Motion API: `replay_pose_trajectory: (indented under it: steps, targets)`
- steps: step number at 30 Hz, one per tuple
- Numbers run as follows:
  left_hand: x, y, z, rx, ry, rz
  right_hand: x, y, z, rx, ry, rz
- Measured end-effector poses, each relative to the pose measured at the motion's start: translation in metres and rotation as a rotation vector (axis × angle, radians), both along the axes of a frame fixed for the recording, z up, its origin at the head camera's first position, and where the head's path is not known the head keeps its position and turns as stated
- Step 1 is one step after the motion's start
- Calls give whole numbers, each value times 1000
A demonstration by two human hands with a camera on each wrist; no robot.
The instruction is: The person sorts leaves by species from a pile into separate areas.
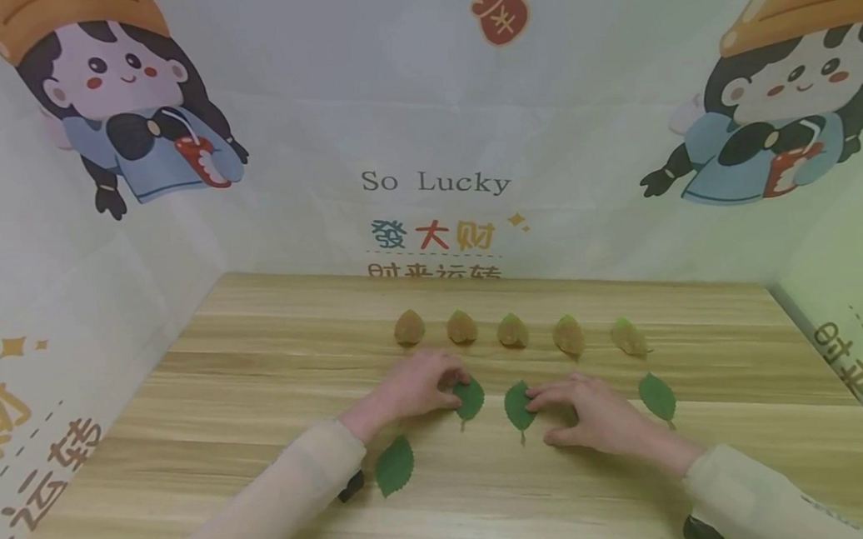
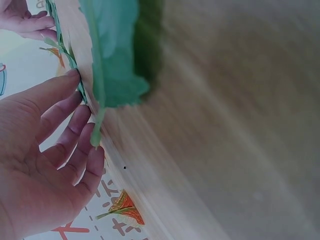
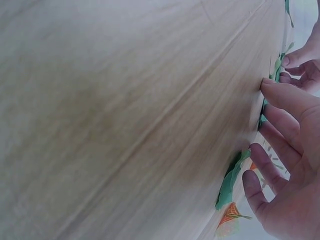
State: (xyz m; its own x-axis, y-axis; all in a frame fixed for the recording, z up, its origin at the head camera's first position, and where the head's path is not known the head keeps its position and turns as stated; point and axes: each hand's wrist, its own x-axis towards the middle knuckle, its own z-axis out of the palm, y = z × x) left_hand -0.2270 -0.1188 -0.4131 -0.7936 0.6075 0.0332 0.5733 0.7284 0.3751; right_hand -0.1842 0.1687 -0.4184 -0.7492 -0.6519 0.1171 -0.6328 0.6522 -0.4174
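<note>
My left hand (image 1: 428, 384) reaches onto the wooden table with its fingertips and thumb at the left edge of a green leaf (image 1: 470, 399). In the left wrist view the fingers (image 2: 75, 132) are loosely bent, with the thumb tip against the leaf's edge. Just to the right lies a second green leaf (image 1: 519, 405), its stem toward me. The right hand (image 1: 592, 413) touches this leaf's right edge with its extended forefinger, thumb spread apart near the tabletop. In the right wrist view its other fingers (image 3: 267, 165) are spread and relaxed.
Another green leaf (image 1: 395, 466) lies beside the left sleeve, and one more green leaf (image 1: 661, 398) beyond the right wrist. Behind them several yellow-brown leaves (image 1: 511, 331) form a row. A printed cloth backdrop (image 1: 295, 145) encloses the table (image 1: 257, 348) at the back and sides.
</note>
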Motion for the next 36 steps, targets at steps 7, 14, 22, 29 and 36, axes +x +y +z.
replay_pose_trajectory:
  steps: [7, 14, 22, 29, 36]
  targets:
    - [0, 0, -1, 7, -5, 11, -2, 0, -1, -4, -14, -9]
    - [1, 0, 0, 18, -25, 26, -5, -4, -2, -76, -26, -21]
    - [0, 1, 0, 4, -25, 31, -9, -20, 3, -97, 21, -9]
    - [-2, 1, -1, 44, -66, 33, -14, -44, 1, -63, 96, 15]
    - [-2, 0, -3, 49, -75, 46, -16, -60, -5, -20, 87, 32]
